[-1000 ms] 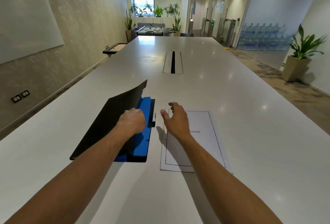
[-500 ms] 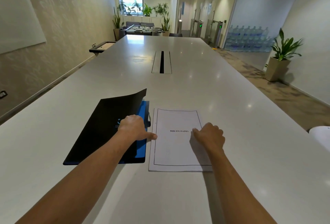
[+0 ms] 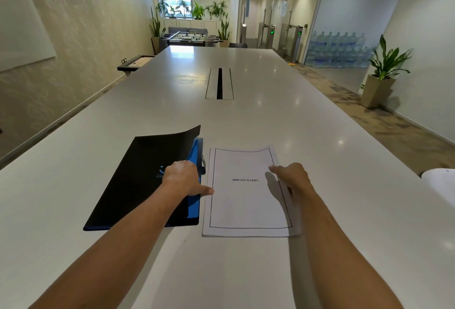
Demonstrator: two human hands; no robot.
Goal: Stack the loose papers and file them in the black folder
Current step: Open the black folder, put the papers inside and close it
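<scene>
A black folder [image 3: 138, 180] lies on the white table [image 3: 246, 116], its cover slightly lifted at the far corner, with a blue inside [image 3: 194, 210] showing along its right side. Right beside it sits a squared stack of white papers [image 3: 243, 205]; the top sheet reads BIBLIOGRAPHY. My left hand [image 3: 183, 177] rests on the folder's right edge, fingers curled at the cover and thumb touching the stack's left edge. My right hand [image 3: 293, 177] grips the stack's right edge, thumb on top and fingers tucked at the side.
A cable slot [image 3: 219, 83] runs down the table's middle, farther away. A white object [image 3: 440, 185] pokes in at the right table edge. A potted plant [image 3: 379, 87] stands on the floor to the right.
My right hand moved from the stack's left corner to its right edge. The folder cover came down lower under my left hand, and the stack now sits square beside the folder.
</scene>
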